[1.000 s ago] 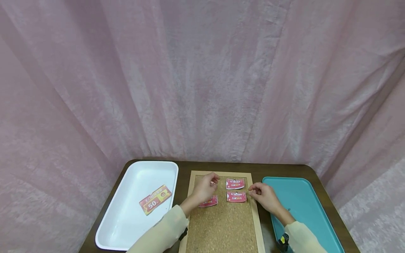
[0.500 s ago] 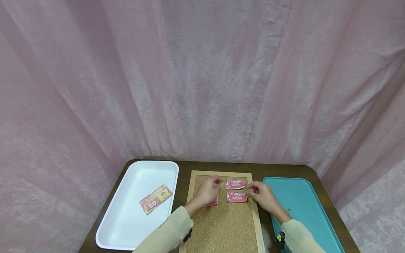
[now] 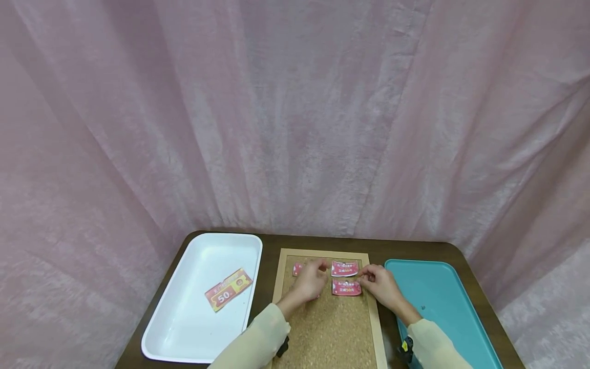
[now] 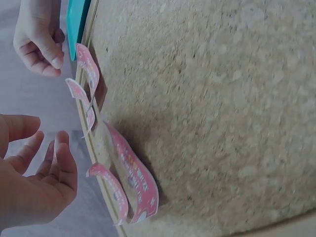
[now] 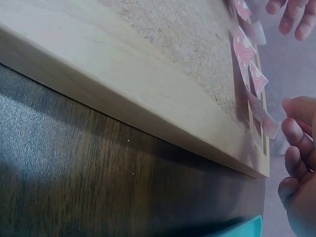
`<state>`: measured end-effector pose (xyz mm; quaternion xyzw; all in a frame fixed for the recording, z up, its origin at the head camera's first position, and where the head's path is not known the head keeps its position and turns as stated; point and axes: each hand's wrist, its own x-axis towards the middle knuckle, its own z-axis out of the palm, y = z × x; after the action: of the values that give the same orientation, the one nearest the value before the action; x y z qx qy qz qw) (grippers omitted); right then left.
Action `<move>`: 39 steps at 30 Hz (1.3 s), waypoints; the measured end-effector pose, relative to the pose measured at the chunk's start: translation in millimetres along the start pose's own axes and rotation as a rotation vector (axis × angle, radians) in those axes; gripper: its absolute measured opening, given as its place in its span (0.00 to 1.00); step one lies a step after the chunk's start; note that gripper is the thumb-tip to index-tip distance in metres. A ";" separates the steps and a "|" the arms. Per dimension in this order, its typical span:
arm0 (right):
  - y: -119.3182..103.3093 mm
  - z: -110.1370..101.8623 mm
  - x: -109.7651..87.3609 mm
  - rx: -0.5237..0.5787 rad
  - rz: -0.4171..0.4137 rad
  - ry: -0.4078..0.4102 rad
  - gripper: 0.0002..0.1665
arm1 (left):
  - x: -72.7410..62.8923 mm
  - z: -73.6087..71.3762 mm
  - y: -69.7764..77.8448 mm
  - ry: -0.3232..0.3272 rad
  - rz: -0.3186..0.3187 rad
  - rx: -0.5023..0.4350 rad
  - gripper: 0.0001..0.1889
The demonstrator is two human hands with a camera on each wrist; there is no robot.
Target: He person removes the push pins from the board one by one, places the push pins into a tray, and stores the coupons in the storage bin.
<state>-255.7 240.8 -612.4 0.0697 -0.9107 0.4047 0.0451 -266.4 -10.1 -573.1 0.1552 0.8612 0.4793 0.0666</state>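
Several pink coupons lie on a wood-framed corkboard (image 3: pixel 334 333), their edges curling up. Two at the right, an upper coupon (image 3: pixel 344 269) and a lower coupon (image 3: pixel 346 288), show fully in the head view. My left hand (image 3: pixel 311 279) hovers over the board's left half, hiding most of the left coupons; its fingers are loosely bent, nothing between them. In the left wrist view it is beside a curled coupon (image 4: pixel 136 173). My right hand (image 3: pixel 381 284) is at the board's right edge, thumb and forefinger close together beside the right coupons. Nothing visible is held in it.
A white tray (image 3: pixel 184 328) at the left holds a larger red-and-yellow coupon (image 3: pixel 228 289). To the right lies a teal tray (image 3: pixel 454 312) with a tiny dark object (image 3: pixel 423 307) in it. Both stand on a dark wooden table (image 3: pixel 272 243), with a pink curtain (image 3: pixel 295 128) behind.
My left hand has moved right across the board, uncovering part of the upper left coupon and covering the lower left one. My right hand has shifted slightly left, closer to the right coupons.
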 end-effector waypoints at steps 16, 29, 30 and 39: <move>-6.0 10.1 4.5 0.019 -0.031 -0.021 0.04 | 1.5 17.8 -19.0 0.021 -0.007 0.043 0.11; -2.5 20.9 11.5 0.024 -0.011 -0.065 0.03 | 1.4 24.8 -22.8 0.016 -0.022 0.076 0.12; -2.4 21.6 11.9 0.024 -0.002 -0.072 0.03 | 1.4 25.7 -22.7 0.015 -0.025 0.069 0.12; -0.9 26.8 10.8 0.005 -0.016 -0.091 0.03 | 2.1 33.3 -29.0 -0.003 -0.058 0.017 0.12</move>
<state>-266.9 219.3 -628.1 0.0953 -0.9101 0.4031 0.0067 -265.5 3.1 -615.3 0.1314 0.8694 0.4695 0.0804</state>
